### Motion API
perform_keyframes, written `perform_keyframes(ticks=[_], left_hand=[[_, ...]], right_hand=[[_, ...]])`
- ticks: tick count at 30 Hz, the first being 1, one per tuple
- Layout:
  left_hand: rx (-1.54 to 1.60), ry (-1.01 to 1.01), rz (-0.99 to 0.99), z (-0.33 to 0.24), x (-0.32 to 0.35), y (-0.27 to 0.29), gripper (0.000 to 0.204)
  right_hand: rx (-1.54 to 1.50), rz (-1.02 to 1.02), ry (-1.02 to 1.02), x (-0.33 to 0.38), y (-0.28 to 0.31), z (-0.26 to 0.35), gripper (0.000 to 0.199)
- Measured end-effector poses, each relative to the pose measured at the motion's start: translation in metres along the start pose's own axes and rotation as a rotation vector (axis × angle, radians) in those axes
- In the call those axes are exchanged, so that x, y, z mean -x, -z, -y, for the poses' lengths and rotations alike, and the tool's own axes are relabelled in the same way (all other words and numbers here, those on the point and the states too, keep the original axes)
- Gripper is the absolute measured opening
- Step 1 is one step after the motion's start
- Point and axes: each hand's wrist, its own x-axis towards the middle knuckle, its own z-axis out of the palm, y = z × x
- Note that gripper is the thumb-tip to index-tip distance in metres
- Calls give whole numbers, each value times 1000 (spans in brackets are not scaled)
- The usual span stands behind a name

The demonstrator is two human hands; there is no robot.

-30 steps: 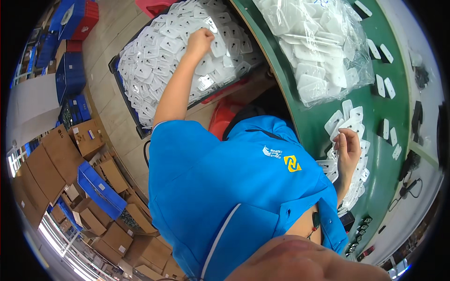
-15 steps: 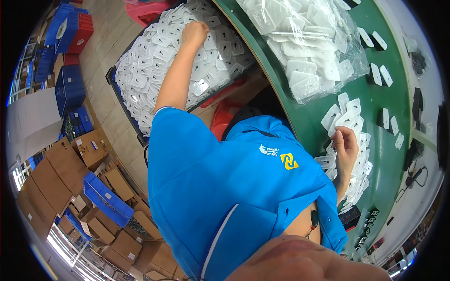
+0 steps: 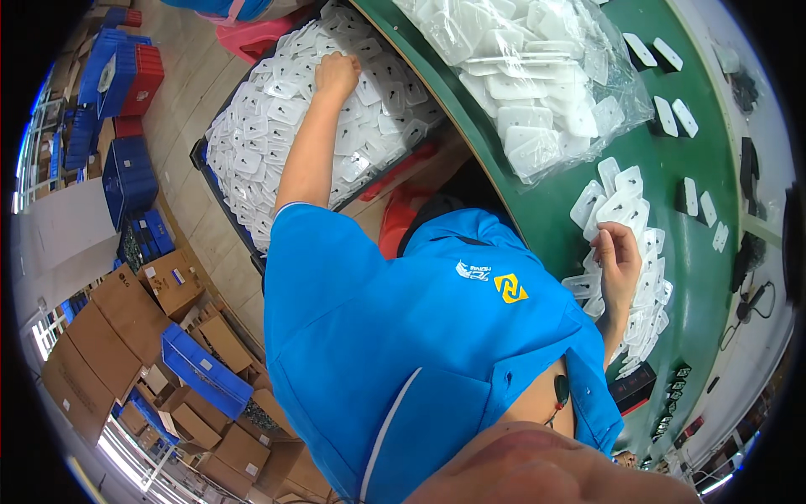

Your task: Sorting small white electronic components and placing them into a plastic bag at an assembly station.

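My left hand [image 3: 337, 76] reaches into a large dark crate [image 3: 198, 154] heaped with flat white plastic pieces [image 3: 252, 139]. Its fingers are bent downward and closed on the heap; what lies between them is hidden. Above the green table [image 3: 546, 218], my right hand [image 3: 620, 256] rests beside a loose pile of similar white pieces [image 3: 625, 206], which have rounded corners and small dark marks. The right fingers are curled together at the pile's near side, and whatever they grip cannot be made out.
A clear plastic bag [image 3: 537, 92] full of white pieces lies on the table. Farther right stand pairs of white pieces [image 3: 674, 118]. A black box [image 3: 631, 388] sits near the table's lower end. Red stools [image 3: 260, 38], blue bins [image 3: 201, 370] and cardboard boxes [image 3: 172, 281] stand around.
The whole view has shifted slightly. My left hand stays on the heap in the crate, and my right hand stays at the pile. Part of another person now shows at the top left.
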Motion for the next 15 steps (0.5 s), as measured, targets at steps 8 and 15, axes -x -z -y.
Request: perform_keyframes(ticks=[8,15], left_hand=[[84,5,-81,4,3,8,12],[431,-126,-652,-33,6,99,14]], right_hand=[[3,-24,1,3,1,-1,12],[-20,-95,-6,3,11,2,9]])
